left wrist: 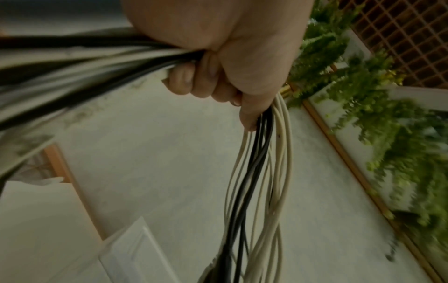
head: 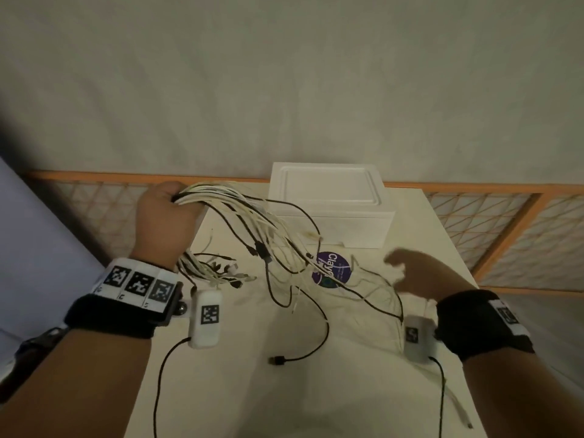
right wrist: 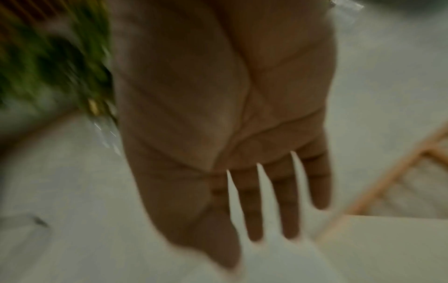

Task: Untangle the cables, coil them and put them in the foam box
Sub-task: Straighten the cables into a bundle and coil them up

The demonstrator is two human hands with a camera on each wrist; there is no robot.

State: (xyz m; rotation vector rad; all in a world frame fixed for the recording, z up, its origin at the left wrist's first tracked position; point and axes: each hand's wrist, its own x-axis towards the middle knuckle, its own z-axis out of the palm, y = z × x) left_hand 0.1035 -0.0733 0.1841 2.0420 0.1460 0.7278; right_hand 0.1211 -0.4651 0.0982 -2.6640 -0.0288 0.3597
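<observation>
My left hand [head: 167, 213] is raised over the table's left edge and grips a thick bundle of white and black cables [head: 240, 213]. In the left wrist view my left hand [left wrist: 218, 63] has its fingers [left wrist: 184, 78] curled round the cables [left wrist: 257, 172], which hang down from the fist. The strands trail across the table to plug ends [head: 230, 273]. A black USB cable end [head: 278, 360] lies loose near me. The white foam box [head: 328, 203], lid on, stands at the back. My right hand [head: 417, 273] hovers over the right side, blurred; in the right wrist view my right hand [right wrist: 230, 134] shows straight fingers [right wrist: 286, 201] holding nothing.
A round purple sticker [head: 330, 270] lies on the white table [head: 316, 390] under the cables. An orange lattice railing [head: 493, 213] runs behind the table, with green plants [left wrist: 387, 134] beyond it. The table's right edge is close to my right wrist.
</observation>
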